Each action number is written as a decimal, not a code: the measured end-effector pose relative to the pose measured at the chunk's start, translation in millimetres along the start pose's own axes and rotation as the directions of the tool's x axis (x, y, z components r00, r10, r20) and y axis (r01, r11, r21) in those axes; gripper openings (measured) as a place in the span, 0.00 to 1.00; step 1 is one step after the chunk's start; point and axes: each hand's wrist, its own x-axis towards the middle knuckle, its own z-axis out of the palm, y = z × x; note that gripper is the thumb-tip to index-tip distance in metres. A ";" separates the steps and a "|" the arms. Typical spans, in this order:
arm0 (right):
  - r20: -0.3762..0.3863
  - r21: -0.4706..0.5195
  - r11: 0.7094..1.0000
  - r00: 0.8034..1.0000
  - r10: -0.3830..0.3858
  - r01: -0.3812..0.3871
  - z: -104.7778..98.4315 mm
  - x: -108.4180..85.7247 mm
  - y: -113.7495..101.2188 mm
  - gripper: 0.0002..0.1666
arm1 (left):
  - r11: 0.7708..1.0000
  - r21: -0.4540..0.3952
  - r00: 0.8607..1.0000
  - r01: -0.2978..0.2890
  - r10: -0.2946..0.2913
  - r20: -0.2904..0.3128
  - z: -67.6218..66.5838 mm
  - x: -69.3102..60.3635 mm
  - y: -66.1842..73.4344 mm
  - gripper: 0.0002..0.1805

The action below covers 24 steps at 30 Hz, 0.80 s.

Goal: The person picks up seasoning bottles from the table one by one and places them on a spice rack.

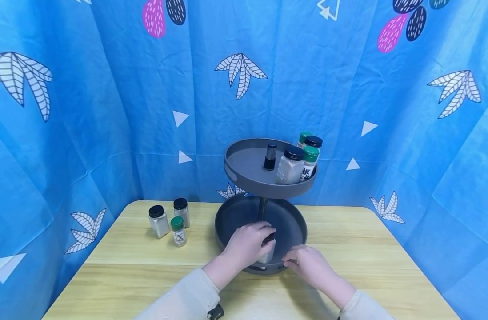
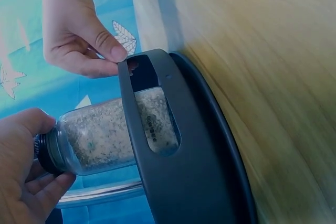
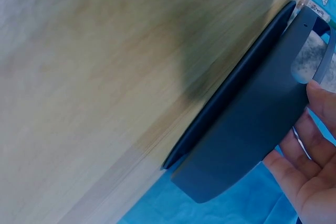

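Note:
A clear jar of pale, grainy seasoning point(image 2: 100, 136) with a black lid stands inside the lower tray point(image 1: 286, 213) of a grey two-tier rack, near its front rim. My left hand point(image 1: 250, 242) grips this jar by its lid, thumb and fingers around it in the left wrist view. With thumb and fingertips, my right hand point(image 1: 308, 264) pinches the lower tray's front rim, beside an oval cutout point(image 2: 160, 124). Through that cutout the jar's lower part shows. On the upper tray point(image 1: 248, 166), several jars with black or green lids, among them a large jar point(image 1: 290, 166), stand at the right.
On the wooden table point(image 1: 120, 284), left of the rack, stand two black-lidded jars point(image 1: 159, 222) and a small green-lidded bottle point(image 1: 178, 232). The upper tray overhangs the lower one on a central post point(image 1: 262, 208). A blue patterned curtain point(image 1: 156, 111) surrounds the table's back and sides.

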 end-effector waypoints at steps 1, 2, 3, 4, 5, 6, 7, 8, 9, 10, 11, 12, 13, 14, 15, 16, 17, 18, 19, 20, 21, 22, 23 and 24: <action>0.004 0.002 1.000 1.000 0.002 -0.002 -0.3 0.1 -0.2 0.04 | 1.000 0.002 1.000 -0.001 0.001 0.003 0.3 0.0 0.4 0.14; 0.008 0.002 1.000 1.000 0.006 -0.006 -0.3 0.3 -0.3 0.04 | 1.000 0.003 1.000 -0.001 0.001 0.004 0.4 -0.2 0.9 0.14; 0.015 0.003 1.000 1.000 0.011 -0.011 -0.2 0.5 -0.4 0.04 | 1.000 0.004 1.000 0.000 0.000 0.005 0.4 -0.3 1.4 0.14; 0.018 0.003 1.000 1.000 0.012 -0.012 -0.2 0.5 -0.3 0.04 | 1.000 0.003 1.000 0.000 0.000 0.006 0.5 -0.5 1.8 0.14; 0.022 0.002 1.000 1.000 0.014 -0.014 -0.3 0.5 -0.3 0.04 | 1.000 0.004 1.000 0.000 0.000 0.006 0.5 -0.8 2.1 0.14; 0.025 0.000 1.000 1.000 0.018 -0.018 0.0 0.6 -0.3 0.04 | 1.000 0.005 1.000 0.000 0.000 0.005 0.7 -1.2 2.4 0.14; 0.020 -0.003 1.000 1.000 0.014 -0.014 0.2 0.8 -0.5 0.04 | 1.000 0.006 1.000 0.000 0.000 0.005 0.9 -1.5 2.7 0.14; 0.019 -0.006 1.000 1.000 0.015 -0.015 0.5 0.9 -0.5 0.04 | 1.000 0.006 1.000 -0.002 0.002 0.004 1.6 -1.9 2.9 0.14; 0.018 -0.006 1.000 1.000 0.015 -0.015 0.5 0.8 -0.6 0.04 | 1.000 0.006 1.000 -0.005 0.005 0.004 2.8 -2.3 2.9 0.14; 0.016 -0.008 1.000 1.000 0.013 -0.013 0.5 0.5 -0.6 0.04 | 1.000 0.006 1.000 -0.007 0.007 0.005 3.4 -2.6 3.0 0.14; 0.015 -0.010 1.000 1.000 0.014 -0.014 0.4 0.5 -0.8 0.04 | 1.000 0.008 1.000 -0.008 0.008 0.006 4.1 -3.1 3.2 0.14; 0.014 -0.010 1.000 1.000 0.014 -0.014 0.2 0.5 -1.1 0.04 | 1.000 0.009 1.000 -0.009 0.009 0.007 4.8 -3.6 3.3 0.14; 0.014 -0.011 1.000 1.000 0.013 -0.013 -0.2 0.4 -1.3 0.04 | 1.000 0.010 1.000 -0.009 0.009 0.008 5.3 -4.0 3.4 0.14; 0.018 -0.010 1.000 1.000 0.017 -0.017 -0.7 0.1 -1.5 0.04 | 1.000 0.010 1.000 -0.009 0.009 0.007 6.0 -4.4 3.4 0.14; 0.019 -0.010 1.000 1.000 0.016 -0.016 -1.3 0.1 -1.7 0.04 | 1.000 0.010 1.000 -0.009 0.009 0.007 6.2 -4.7 3.4 0.14; 0.020 -0.010 1.000 1.000 0.016 -0.015 -1.7 0.1 -1.9 0.04 | 1.000 0.010 1.000 -0.007 0.007 0.007 6.0 -5.0 3.6 0.14; 0.021 -0.010 1.000 1.000 0.017 -0.017 -2.1 0.1 -2.1 0.04 | 1.000 0.007 1.000 -0.006 0.006 0.006 6.3 -5.3 3.6 0.14; 0.021 -0.009 1.000 1.000 0.016 -0.016 -2.5 0.1 -2.2 0.04 | 1.000 0.004 1.000 -0.004 0.004 0.006 6.3 -5.5 3.5 0.14; 0.023 -0.009 1.000 1.000 0.017 -0.016 -2.5 0.0 -2.0 0.04 | 1.000 0.000 1.000 -0.001 0.001 0.008 6.0 -5.6 3.3 0.14; 0.023 -0.009 1.000 1.000 0.016 -0.016 -2.7 0.0 -2.0 0.04 | 1.000 -0.004 1.000 0.003 -0.003 0.013 5.6 -5.7 3.3 0.15; 0.023 -0.009 1.000 1.000 0.015 -0.015 -2.9 0.0 -2.0 0.04 | 1.000 -0.009 1.000 0.007 -0.007 0.019 5.0 -5.8 3.3 0.15; 0.022 -0.008 1.000 1.000 0.014 -0.014 -3.0 0.0 -1.9 0.04 | 1.000 -0.013 1.000 0.012 -0.011 0.026 4.4 -5.7 3.2 0.15; 0.021 -0.008 1.000 1.000 0.014 -0.014 -3.0 0.0 -1.9 0.04 | 1.000 -0.018 0.999 0.017 -0.016 0.034 3.7 -5.7 3.3 0.15; 0.021 -0.008 1.000 1.000 0.013 -0.013 -2.9 0.0 -1.6 0.04 | 0.999 -0.021 0.999 0.023 -0.022 0.042 3.2 -5.5 3.2 0.16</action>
